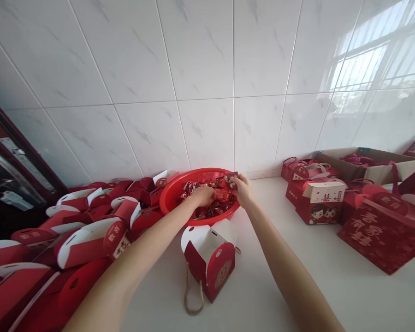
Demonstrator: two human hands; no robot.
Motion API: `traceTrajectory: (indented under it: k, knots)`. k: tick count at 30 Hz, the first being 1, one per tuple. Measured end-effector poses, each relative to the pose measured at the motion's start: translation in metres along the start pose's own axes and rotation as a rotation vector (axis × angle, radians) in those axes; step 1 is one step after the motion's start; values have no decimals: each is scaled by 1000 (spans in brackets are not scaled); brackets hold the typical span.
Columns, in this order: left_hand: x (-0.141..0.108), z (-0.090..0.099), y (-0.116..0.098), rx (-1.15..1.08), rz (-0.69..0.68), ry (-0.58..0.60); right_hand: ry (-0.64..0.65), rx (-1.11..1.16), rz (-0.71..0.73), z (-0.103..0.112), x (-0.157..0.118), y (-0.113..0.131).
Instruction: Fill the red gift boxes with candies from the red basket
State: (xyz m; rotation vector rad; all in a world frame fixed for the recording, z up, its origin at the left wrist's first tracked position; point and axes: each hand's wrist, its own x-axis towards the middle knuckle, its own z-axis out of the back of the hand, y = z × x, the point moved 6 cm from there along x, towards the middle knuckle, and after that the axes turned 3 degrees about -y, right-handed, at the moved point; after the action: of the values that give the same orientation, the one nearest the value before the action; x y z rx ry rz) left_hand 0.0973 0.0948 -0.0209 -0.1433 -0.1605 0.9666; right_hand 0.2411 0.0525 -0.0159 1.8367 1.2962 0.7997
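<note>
A red plastic basket (166, 199) holds many shiny red wrapped candies (210, 211). Down inside it, my left hand (204, 196) has its fingers curled among the candies, beside a larger red packet (223, 194). Whatever those fingers grip is hidden. At the basket's right rim, my right hand (244, 190) pinches a small dark red candy packet (231, 179) between thumb and fingers. Just in front of the basket stands an open red gift box (209, 265), white inside, with a rope handle (192, 310) hanging at its left.
Many open red gift boxes (90, 240) crowd the left side. To the right stand closed boxes (323, 203), a large red box (383, 235) and a cardboard carton (387, 171) with red ribbon-like material. A white tiled wall (207, 133) rises behind the white countertop (263, 286).
</note>
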Motion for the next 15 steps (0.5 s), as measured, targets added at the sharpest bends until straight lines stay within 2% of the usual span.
traceTrajectory:
  k: [2, 4, 10, 12, 15]
  knots:
    - [0, 4, 6, 11, 22, -24, -8, 5, -7, 0, 0, 0]
    - [-1, 6, 2, 2, -6, -29, -11, 8, -6, 1, -1, 1]
    - [-9, -8, -34, -119, -202, 133, -3, 9, 20, 0, -3, 4]
    - [-9, -14, -38, -132, -198, 148, -1, 7, 24, 0, -3, 4]
    - [-6, -17, -33, -149, -163, 126, -1, 1, 24, 0, -3, 5]
